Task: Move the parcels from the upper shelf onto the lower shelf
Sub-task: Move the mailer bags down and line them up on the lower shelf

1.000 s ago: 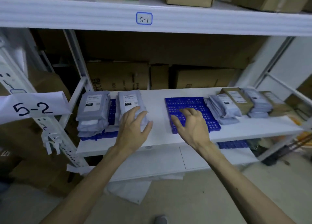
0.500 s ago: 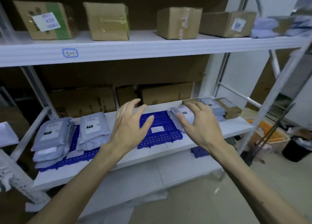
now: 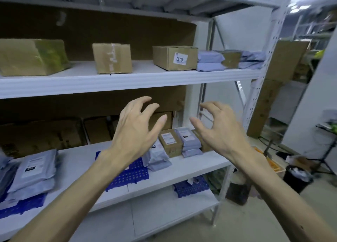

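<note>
On the upper shelf at its right end lie grey parcels stacked beside a small brown parcel and more grey bags. Cardboard boxes stand further left on that shelf. My left hand and my right hand are raised in the air in front of the rack, below the upper shelf edge, fingers spread and loosely bent, holding nothing. The lower shelf carries grey parcels at the left, a blue pallet mat, and mixed grey and brown parcels at the right.
The white rack upright stands right of my right hand. Brown cartons line the back of the lower shelf. Another blue mat lies on the bottom shelf. A black bin and clutter sit on the floor at the right.
My view has swung up and to the right. Both hands have lifted away from the lower shelf and now hover higher, nearer the upper shelf's right end. Neither holds anything.
</note>
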A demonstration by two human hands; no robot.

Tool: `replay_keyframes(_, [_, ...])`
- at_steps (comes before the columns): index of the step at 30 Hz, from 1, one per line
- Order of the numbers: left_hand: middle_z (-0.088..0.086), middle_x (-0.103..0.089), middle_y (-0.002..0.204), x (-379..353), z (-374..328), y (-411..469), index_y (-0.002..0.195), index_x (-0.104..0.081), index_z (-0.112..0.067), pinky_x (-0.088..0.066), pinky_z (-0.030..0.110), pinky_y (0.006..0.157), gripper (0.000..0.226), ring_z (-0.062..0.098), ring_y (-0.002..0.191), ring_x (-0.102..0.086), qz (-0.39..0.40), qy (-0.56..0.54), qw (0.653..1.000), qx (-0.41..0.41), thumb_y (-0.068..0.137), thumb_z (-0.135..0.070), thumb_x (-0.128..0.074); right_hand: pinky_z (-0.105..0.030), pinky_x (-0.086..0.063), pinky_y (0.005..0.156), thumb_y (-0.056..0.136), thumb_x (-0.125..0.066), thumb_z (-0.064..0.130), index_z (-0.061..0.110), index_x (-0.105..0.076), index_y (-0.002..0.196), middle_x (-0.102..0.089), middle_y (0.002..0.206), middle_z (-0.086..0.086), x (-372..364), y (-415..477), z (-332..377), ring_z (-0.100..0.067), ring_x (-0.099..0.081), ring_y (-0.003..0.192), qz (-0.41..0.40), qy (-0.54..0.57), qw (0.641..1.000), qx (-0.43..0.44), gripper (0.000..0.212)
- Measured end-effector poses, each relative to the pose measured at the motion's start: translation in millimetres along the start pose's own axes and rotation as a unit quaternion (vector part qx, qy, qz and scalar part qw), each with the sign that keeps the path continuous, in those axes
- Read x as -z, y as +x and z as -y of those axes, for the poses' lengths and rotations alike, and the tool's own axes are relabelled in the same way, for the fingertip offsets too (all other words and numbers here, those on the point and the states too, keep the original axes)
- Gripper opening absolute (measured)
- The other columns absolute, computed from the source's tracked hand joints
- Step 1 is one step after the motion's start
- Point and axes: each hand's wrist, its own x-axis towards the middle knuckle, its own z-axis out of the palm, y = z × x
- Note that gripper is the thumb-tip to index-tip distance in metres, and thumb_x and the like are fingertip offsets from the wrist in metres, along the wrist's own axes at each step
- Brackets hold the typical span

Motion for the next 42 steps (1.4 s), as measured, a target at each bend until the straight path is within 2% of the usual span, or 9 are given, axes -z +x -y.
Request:
replay_keyframes(8, [0.005, -0.046, 0.139, -46, -61, 77, 0.125, -0.059, -0.018, -0.036, 0.040, 0.105, 0.040, 0.018, 0.130, -0.039, -0.029, -0.058, 0.997, -0.048, 0.095, -0.043, -0.052, -0.031, -0.033, 0.099, 0.090, -0.054, 0.049, 0.018, -0.054, 0.131, -0.054, 0.132, -0.002, 39, 37, -80, -0.020, -0.043, 0.124, -0.052, -0.041, 0.998, -0.019, 0.052])
replay_keyframes(13, [0.005, -0.049, 0.136, -89, -85, 130, 0.121, -0.061, -0.017, -0.035, 0.033, 0.101, 0.036, 0.017, 0.128, -0.039, -0.060, -0.088, 0.990, -0.087, 0.095, -0.041, -0.053, -0.037, -0.036, 0.100, 0.088, -0.054, 0.052, 0.016, -0.056, 0.130, -0.056, 0.131, -0.004, 48, 83, -125, -0.024, -0.046, 0.123, -0.085, -0.068, 0.994, -0.015, 0.055])
replay_keyframes(17, [0.007, -0.048, 0.137, -127, -95, 177, 0.119, -0.063, -0.015, -0.037, 0.038, 0.103, 0.040, 0.020, 0.129, -0.040, -0.074, -0.107, 0.986, -0.104, 0.095, -0.044, -0.049, -0.036, -0.036, 0.099, 0.089, -0.056, 0.047, 0.018, -0.057, 0.128, -0.057, 0.129, -0.003, 48, 126, -151, -0.023, -0.046, 0.121, -0.097, -0.074, 0.993, -0.004, 0.049])
replay_keyframes(20, [0.007, -0.049, 0.136, -149, -104, 213, 0.117, -0.064, -0.015, -0.038, 0.038, 0.100, 0.040, 0.020, 0.125, -0.043, -0.090, -0.115, 0.983, -0.111, 0.094, -0.044, -0.049, -0.036, -0.036, 0.098, 0.089, -0.055, 0.046, 0.019, -0.057, 0.127, -0.058, 0.127, -0.004, 54, 161, -174, -0.024, -0.047, 0.118, -0.096, -0.104, 0.990, 0.001, 0.047])
replay_keyframes(24, [0.007, -0.048, 0.133, -168, -111, 256, 0.113, -0.065, -0.015, -0.041, 0.038, 0.097, 0.041, 0.020, 0.121, -0.045, -0.108, -0.117, 0.980, -0.118, 0.092, -0.045, -0.047, -0.034, -0.037, 0.094, 0.089, -0.057, 0.043, 0.021, -0.060, 0.125, -0.060, 0.124, -0.005, 62, 205, -204, -0.025, -0.049, 0.115, -0.125, -0.086, 0.988, 0.000, 0.043])
replay_keyframes(34, [0.005, -0.040, 0.139, -205, -124, 341, 0.120, -0.060, -0.017, -0.040, 0.034, 0.092, 0.040, 0.020, 0.125, -0.039, -0.083, 0.000, 0.994, -0.070, 0.093, -0.045, -0.053, -0.043, -0.039, 0.104, 0.089, -0.052, 0.050, 0.017, -0.052, 0.134, -0.054, 0.135, -0.010, 70, 311, -292, -0.029, -0.046, 0.126, -0.096, -0.065, 0.993, -0.003, 0.056])
replay_keyframes(38, [0.005, -0.042, 0.137, -221, -134, 367, 0.126, -0.055, -0.018, -0.040, 0.036, 0.089, 0.046, 0.022, 0.122, -0.042, -0.023, 0.098, 0.995, -0.006, 0.093, -0.049, -0.051, -0.050, -0.041, 0.100, 0.087, -0.044, 0.061, 0.019, -0.053, 0.132, -0.057, 0.132, -0.013, 66, 351, -325, -0.034, -0.048, 0.122, -0.044, -0.068, 0.997, -0.001, 0.062])
replay_keyframes(42, [0.006, -0.044, 0.134, -238, -145, 383, 0.122, -0.056, -0.018, -0.037, 0.035, 0.075, 0.047, 0.023, 0.109, -0.048, 0.025, 0.160, 0.983, 0.090, 0.089, -0.051, -0.054, -0.052, -0.037, 0.101, 0.085, -0.029, 0.074, 0.023, -0.054, 0.131, -0.056, 0.133, -0.015, 61, 375, -353, -0.038, -0.046, 0.123, 0.024, -0.101, 0.994, 0.016, 0.073])
